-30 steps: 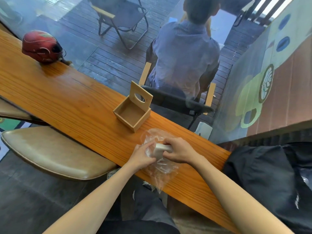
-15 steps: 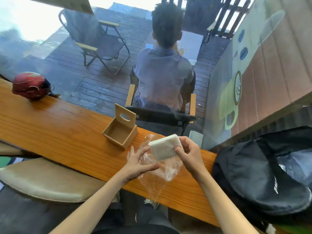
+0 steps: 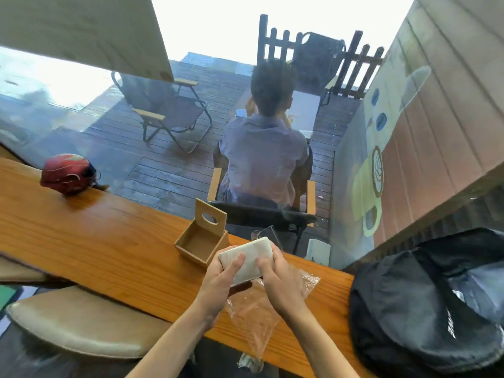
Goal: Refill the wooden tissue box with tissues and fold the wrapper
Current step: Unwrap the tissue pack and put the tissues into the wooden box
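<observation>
The wooden tissue box [image 3: 200, 242] stands on the long wooden counter [image 3: 109, 241] with its slotted lid [image 3: 210, 219] tipped up at the back and its inside bare. A white stack of tissues [image 3: 249, 259] is held just right of the box, above the counter. My left hand [image 3: 221, 285] grips the stack's near left side and my right hand [image 3: 275, 276] grips its right end. The clear plastic wrapper [image 3: 253, 315] lies crumpled on the counter under my hands and hangs over the near edge.
A black bag [image 3: 425, 304] sits on the counter at the right. A red helmet [image 3: 66, 173] rests far left. A padded stool [image 3: 81, 326] stands below the counter's near edge. Behind the window glass a person sits on a chair [image 3: 261, 214].
The tissue stack has come out of the wrapper and moved up and left toward the box. My left hand has let go of the wrapper and taken the stack. The camera has tilted upward.
</observation>
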